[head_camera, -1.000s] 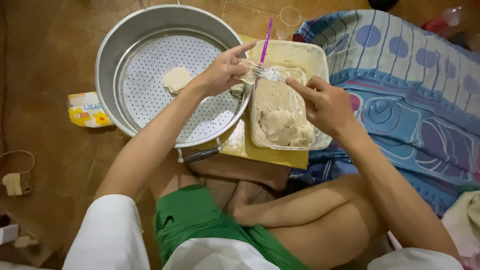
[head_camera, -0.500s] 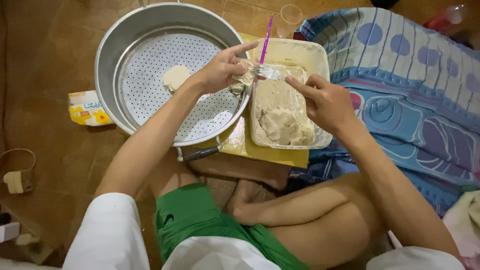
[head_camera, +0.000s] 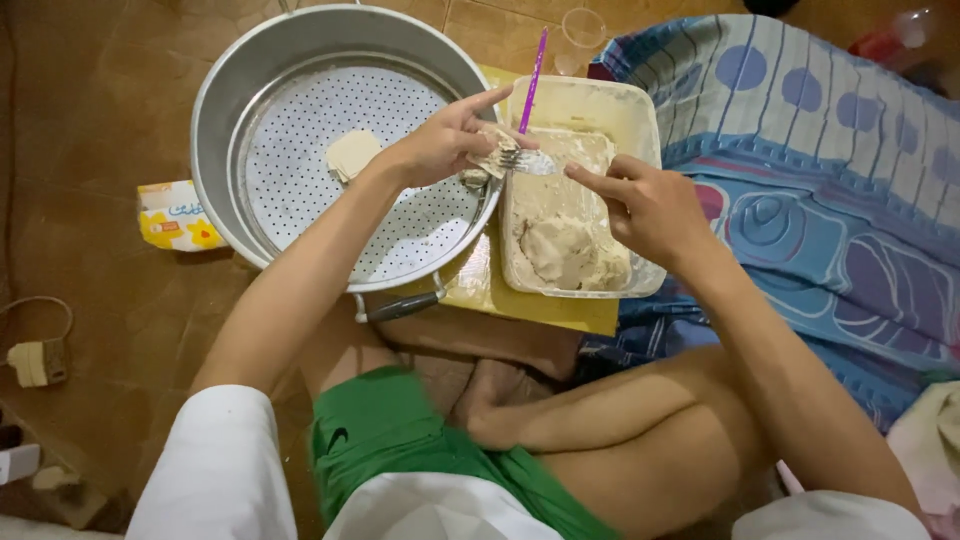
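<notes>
The left hand (head_camera: 440, 148), just above centre of the frame, pinches a small wrapper with filling (head_camera: 492, 158) between thumb and curled fingers while the index finger points out straight, which keeps the piece cupped and steady at the steamer's right rim. The right hand (head_camera: 650, 205), right of centre, closes thumb and index finger on the handle of a fork (head_camera: 528, 161) and lays its tines against that wrapper, apparently so filling goes straight from tub to wrapper over a short reach. The tub (head_camera: 640, 125), a pale rectangular plastic one, sits just beside the steamer (head_camera: 300, 50) on a yellow board (head_camera: 540, 308), both within arm's reach of the crossed legs; a lump of pale filling (head_camera: 565, 250) lies at its lower end, with smears up the inside. A purple stick (head_camera: 533, 65) leans in its upper left corner. The round metal steamer fills the upper left of the frame, and one folded dumpling (head_camera: 352, 152) rests on its perforated tray, away from the wall. Counted: one steamer, one tub, one fork, one finished dumpling, one wrapper in hand. A yellow-and-white packet (head_camera: 175, 215) lies on the floor left of the steamer, a patterned blanket (head_camera: 820, 150) at right.
</notes>
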